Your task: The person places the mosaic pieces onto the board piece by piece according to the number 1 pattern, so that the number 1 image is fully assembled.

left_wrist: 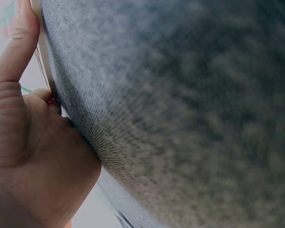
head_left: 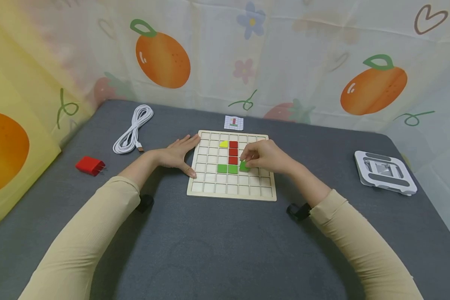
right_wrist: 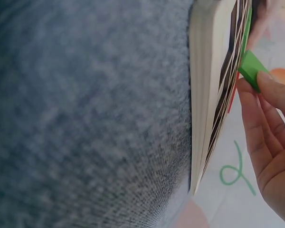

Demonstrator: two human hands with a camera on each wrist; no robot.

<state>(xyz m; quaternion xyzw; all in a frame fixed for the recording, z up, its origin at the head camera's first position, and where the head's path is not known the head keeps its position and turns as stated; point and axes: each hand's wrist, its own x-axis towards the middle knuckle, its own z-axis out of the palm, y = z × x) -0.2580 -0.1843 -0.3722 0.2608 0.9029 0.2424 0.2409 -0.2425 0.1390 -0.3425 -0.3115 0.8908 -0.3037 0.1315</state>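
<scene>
A wooden grid board [head_left: 210,188] lies on the dark table, divided into small square cells. My left hand [head_left: 176,155] rests along its left edge, fingers spread and thumb at the rim. Between thumb and fingers my right hand [head_left: 264,156] pinches a green square tile [right_wrist: 252,69], tilted over the board just right of two green tiles [head_left: 227,168] set side by side. Above those, a column of three red tiles [head_left: 233,152] fills its cells. A yellow tile [head_left: 223,144] with a slanted side sits left of the top red one.
Behind the board lies a small printed pattern card [head_left: 233,123]. A coiled white cable [head_left: 133,130] and a red plug adapter [head_left: 90,166] are at the left. Far right is a grey and white folding stand [head_left: 385,173]. A fruit-print curtain [head_left: 213,54] hangs behind the table.
</scene>
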